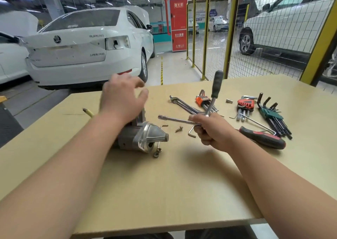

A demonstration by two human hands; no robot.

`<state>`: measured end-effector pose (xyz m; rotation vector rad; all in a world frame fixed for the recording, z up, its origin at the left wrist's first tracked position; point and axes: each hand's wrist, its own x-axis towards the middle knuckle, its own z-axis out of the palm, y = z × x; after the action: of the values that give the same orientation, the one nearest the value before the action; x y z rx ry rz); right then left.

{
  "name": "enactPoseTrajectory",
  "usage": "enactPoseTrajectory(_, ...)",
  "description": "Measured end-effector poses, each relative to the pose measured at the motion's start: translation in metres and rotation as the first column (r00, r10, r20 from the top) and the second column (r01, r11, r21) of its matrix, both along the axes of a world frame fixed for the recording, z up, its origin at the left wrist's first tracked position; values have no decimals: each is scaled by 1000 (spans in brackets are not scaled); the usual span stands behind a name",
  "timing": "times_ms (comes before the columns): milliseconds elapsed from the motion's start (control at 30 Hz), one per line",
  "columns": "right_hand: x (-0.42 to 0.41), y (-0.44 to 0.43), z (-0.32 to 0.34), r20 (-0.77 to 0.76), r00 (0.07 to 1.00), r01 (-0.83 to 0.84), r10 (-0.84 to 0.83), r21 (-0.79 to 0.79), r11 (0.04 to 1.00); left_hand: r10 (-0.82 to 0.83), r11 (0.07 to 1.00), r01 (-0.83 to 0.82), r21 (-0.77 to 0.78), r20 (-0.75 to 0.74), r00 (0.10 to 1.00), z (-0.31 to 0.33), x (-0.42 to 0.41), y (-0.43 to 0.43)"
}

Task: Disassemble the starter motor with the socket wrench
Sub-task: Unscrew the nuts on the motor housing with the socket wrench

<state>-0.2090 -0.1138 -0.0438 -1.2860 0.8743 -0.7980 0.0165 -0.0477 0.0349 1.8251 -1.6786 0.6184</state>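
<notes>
Starter motor (144, 136) nose looked like cast metal, silvery, satin, ribbed. Socket wrench (212, 97) had a bright polished shaft and a dark textured grip. Table (164, 184) was pale board, matt, smooth. Right: screwdriver (262, 137) handle showed slight sheen; hex keys (273, 116) were dark matt metal.

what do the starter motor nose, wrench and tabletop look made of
Silver cone-shaped starter motor nose: likely cast aluminium, dull silvery, moulded ribs. Long socket wrench: shiny chromed steel shaft; its dark ribbed grip looks like rubber or plastic. Pale beige tabletop: matt, probably laminated board, given its thin flat edge.
</notes>
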Motion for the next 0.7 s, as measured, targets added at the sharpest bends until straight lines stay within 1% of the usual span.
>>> enactPoseTrajectory(33,4,2,2,21,999,-36,36,-6,999,93,980,-86,182,-29,995,2,12,-1)
enactPoseTrajectory(67,7,4,3,45,997,-63,64,-15,998,152,920,-126,372,-40,988,-1,20,-3)
enactPoseTrajectory(100,11,7,5,67,994,-81,83,-26,996,174,863,-121,490,-64,983,-7,24,-3)
enactPoseTrajectory(133,14,9,6,85,992,-89,91,-35,995,168,852,-95,514,-96,981,-15,27,-2)
enactPoseTrajectory(200,16,11,8,106,991,-82,87,-50,995,126,901,-61,429,-125,984,-21,28,3)
enactPoseTrajectory(300,14,13,11,146,982,-109,116,-54,993,61,955,-39,295,-63,996,-25,33,22)
enactPoseTrajectory(367,13,17,14,165,977,-127,134,-52,991,34,988,-31,154,-14,999,-36,31,37)
enactPoseTrajectory(433,14,23,18,162,974,-152,160,-64,986,37,999,-37,1,-6,999,-50,25,50)
enactPoseTrajectory(500,18,29,21,156,969,-177,190,-93,980,59,993,-60,-103,-15,998,-59,20,57)
enactPoseTrajectory(600,22,35,26,129,967,-202,218,-126,971,94,982,-97,-164,-27,995,-69,11,64)
enactPoseTrajectory(700,22,39,24,157,960,-217,233,-115,969,129,980,-133,-151,-39,991,-76,5,67)
